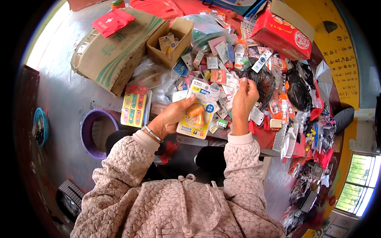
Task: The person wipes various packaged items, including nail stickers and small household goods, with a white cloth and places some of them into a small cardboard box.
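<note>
My left hand (174,115) is closed on the edge of a white and yellow blister card (201,95), with its thumb over the front. Small orange pieces (196,115) show through the card's clear bubble. To the right, my right hand (245,97) is raised with its fingertips pinched together. Whatever it may hold is too small or hidden to make out; whitish plastic lies just beside the fingers. Both hands are above the near part of a heap of small packaged goods (220,53). A card of colourful small items (135,106) lies left of my left hand.
An open small carton (183,37) holding more cards stands behind my left hand, beside a large flattened cardboard box (99,53). At the back right is a red box (283,33). Black plastic bags (299,92) and a white perforated basket (291,139) lie right. A purple tub (88,137) stands left.
</note>
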`<state>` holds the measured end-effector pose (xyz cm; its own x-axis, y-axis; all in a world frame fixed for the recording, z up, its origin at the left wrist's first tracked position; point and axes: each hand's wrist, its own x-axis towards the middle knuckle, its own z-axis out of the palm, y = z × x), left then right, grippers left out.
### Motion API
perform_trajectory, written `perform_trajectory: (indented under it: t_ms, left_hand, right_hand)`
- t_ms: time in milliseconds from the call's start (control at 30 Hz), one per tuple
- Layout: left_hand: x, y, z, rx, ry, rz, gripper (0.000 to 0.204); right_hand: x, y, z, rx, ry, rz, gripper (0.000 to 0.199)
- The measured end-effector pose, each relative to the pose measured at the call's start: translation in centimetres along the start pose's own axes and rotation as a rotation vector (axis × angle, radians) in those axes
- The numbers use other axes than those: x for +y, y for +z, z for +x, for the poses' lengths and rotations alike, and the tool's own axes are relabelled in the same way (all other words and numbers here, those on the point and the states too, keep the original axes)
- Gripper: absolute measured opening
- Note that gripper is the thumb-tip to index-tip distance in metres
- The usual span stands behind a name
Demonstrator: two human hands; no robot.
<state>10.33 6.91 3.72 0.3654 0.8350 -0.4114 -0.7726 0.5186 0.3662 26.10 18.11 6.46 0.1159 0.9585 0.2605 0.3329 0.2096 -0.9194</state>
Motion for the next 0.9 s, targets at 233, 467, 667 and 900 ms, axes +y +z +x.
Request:
perform_trajectory:
  t_ms: [233, 467, 667, 900]
  left_hand:
    - [0.3, -0.8, 0.2, -0.068, 0.022, -0.166, 0.050]
    - [1.2, 0.7, -0.4, -0.008, 0.053, -0.100, 0.049]
    - [-0.1, 0.0, 0.5, -0.003, -0.057, -0.104, 0.057]
    - [1.3, -0.3, -0.4, -0.103, 0.078, -0.326, 0.059]
  right_hand:
    - [-2.6, 3.1, -4.6, -0.438, -0.521, -0.240, 0.012]
    - [1.3, -1.4, -0.1, -0.119, -0.293, -0.313, 0.009]
    - [-1.9, 3.5, -5.2, -0.511, -0.261, -0.191, 0.020]
    - [-4.4, 4.2, -7.0, -0.617, -0.637, -0.309, 0.009]
